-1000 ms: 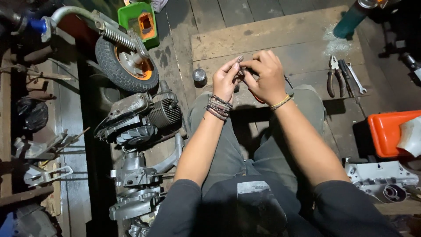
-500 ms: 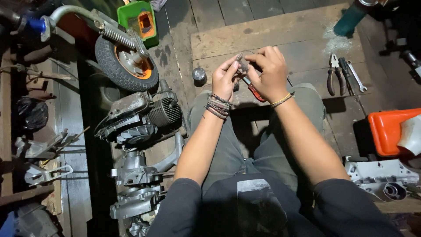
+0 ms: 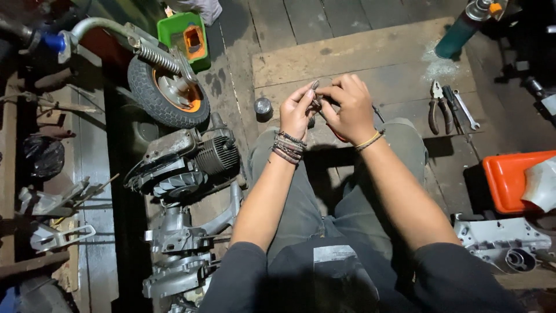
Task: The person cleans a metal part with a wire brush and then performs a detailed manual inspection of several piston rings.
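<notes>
Both hands meet above my knees over a wooden board [image 3: 370, 55]. My left hand [image 3: 296, 111], with beaded bracelets on the wrist, pinches a small grey metal part [image 3: 315, 87] between thumb and fingertips. My right hand [image 3: 347, 107], with a yellow band on the wrist, closes on the same part from the right. A red-handled tool [image 3: 336, 132] sticks out beneath the right palm; what it is stays hidden.
Left of me lie a small engine [image 3: 194, 162], crankcase parts [image 3: 179, 243] and a front wheel with fork [image 3: 168, 93]. Nearby sits a small metal cup [image 3: 263, 107]. Pliers [image 3: 435, 107] and a wrench [image 3: 465, 110] rest on the board. An orange tray [image 3: 509, 179] and casing [image 3: 504, 243] lie to the right.
The hands have kept working the small part together with slight finger shifts. Nothing else has moved.
</notes>
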